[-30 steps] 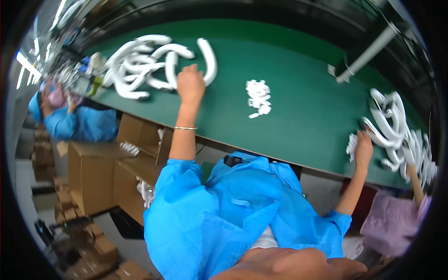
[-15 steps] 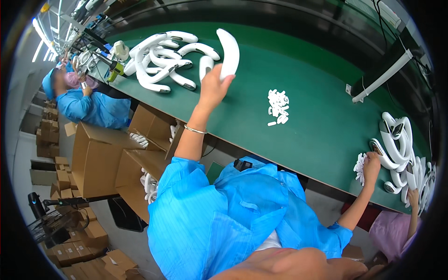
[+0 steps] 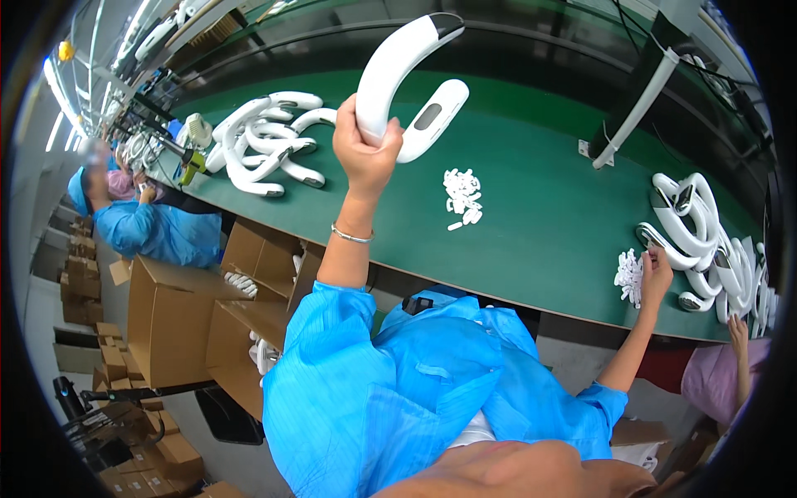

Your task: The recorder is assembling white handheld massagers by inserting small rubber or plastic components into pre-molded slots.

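Observation:
Raised over the green bench, my left hand [image 3: 364, 153] is closed round a white U-shaped neckband device [image 3: 394, 70]. One of its arms rises to a dark tip; the other, lower arm carries a grey oval panel. On the bench's right side, my right hand [image 3: 656, 278] has its fingers drawn together beside a small pile of white plastic pieces [image 3: 628, 275]. Whatever is between those fingertips is too small to make out. A second heap of the small white pieces [image 3: 462, 197] lies mid-bench, between my hands.
More white neckbands [image 3: 249, 145] are heaped at the left, others [image 3: 693, 220] at the right. Open cardboard boxes [image 3: 178, 319] stand below the bench's left edge. A dark post [image 3: 635, 104] rises behind. A co-worker in blue [image 3: 158, 228] is at left; another person's pink sleeve [image 3: 722, 378] shows at right.
My left hand has lifted and turned the neckband, so its arms now point up and right. My right hand stays by the small pieces. The whole view has shifted slightly.

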